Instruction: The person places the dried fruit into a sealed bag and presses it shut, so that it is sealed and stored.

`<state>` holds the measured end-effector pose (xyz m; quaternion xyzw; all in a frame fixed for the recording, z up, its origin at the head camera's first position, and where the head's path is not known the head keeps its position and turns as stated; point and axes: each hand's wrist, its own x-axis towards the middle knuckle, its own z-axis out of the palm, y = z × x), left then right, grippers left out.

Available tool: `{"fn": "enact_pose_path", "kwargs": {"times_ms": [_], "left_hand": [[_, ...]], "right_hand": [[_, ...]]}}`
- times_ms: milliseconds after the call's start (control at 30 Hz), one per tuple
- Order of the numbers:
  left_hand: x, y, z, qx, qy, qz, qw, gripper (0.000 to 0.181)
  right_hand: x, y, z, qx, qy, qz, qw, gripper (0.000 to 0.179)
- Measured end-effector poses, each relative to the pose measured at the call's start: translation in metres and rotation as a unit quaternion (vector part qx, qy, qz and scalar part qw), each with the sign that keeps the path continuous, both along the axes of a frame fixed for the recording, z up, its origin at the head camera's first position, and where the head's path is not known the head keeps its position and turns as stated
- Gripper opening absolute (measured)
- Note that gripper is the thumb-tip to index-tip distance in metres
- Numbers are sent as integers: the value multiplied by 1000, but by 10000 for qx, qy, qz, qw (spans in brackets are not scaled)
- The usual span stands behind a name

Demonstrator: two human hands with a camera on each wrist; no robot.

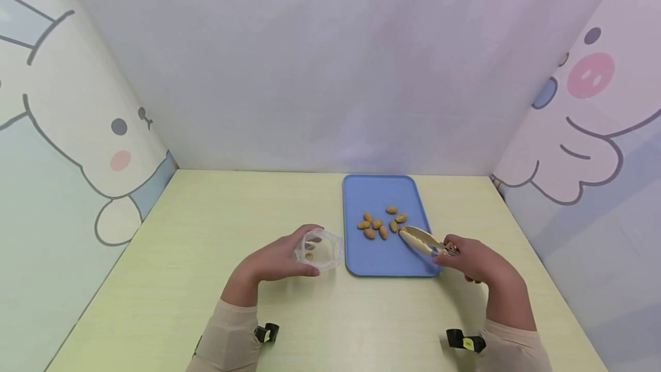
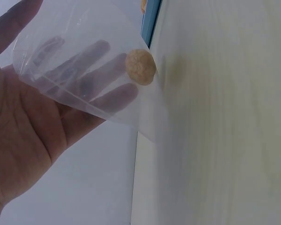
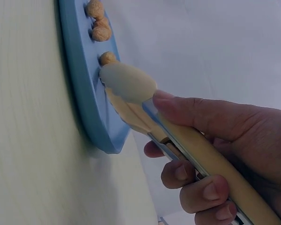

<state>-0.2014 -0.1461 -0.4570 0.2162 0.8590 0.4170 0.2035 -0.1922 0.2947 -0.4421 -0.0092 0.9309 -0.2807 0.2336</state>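
Note:
My left hand point(image 1: 276, 258) holds a clear plastic container point(image 1: 330, 252) beside the tray, thumb and fingers around its side. In the left wrist view a round brown wrinkled nut point(image 2: 141, 67) shows inside, and the fingers appear through the clear wall. With my right hand point(image 1: 477, 260) I grip cream-coloured kitchen tongs point(image 3: 131, 84), the thumb along the upper arm and the fingers curled underneath. The tong tips reach over the blue tray point(image 1: 379, 191), right at a nut point(image 3: 107, 58) at the edge of the group. Several more brown nuts point(image 1: 377, 224) lie loosely on the tray.
The pale wooden table point(image 1: 232, 205) extends around the tray on both sides. A plain light wall point(image 1: 330, 73) stands behind it, with cartoon-printed panels point(image 1: 119, 154) at the sides. Black wrist mounts point(image 1: 267, 333) are on both sleeves.

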Motion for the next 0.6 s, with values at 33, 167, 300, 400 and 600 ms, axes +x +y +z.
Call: {"fn": "enact_pose_path", "kwargs": {"times_ms": [33, 167, 300, 400, 600], "left_hand": [[0, 0, 0, 1, 3, -1, 10000, 84], [1, -1, 1, 12, 13, -22, 10000, 85], [0, -1, 1, 0, 1, -35, 10000, 86], [0, 0, 0, -11, -28, -39, 10000, 85], [0, 0, 0, 31, -67, -46, 10000, 82]], "right_hand": [[0, 0, 1, -1, 3, 7, 10000, 45], [1, 0, 3, 21, 47, 33, 10000, 46], [1, 0, 5, 76, 113, 80, 9999, 45], [3, 0, 8, 121, 192, 159, 9996, 45], [7, -2, 14, 228, 385, 272, 9986, 44]]}}
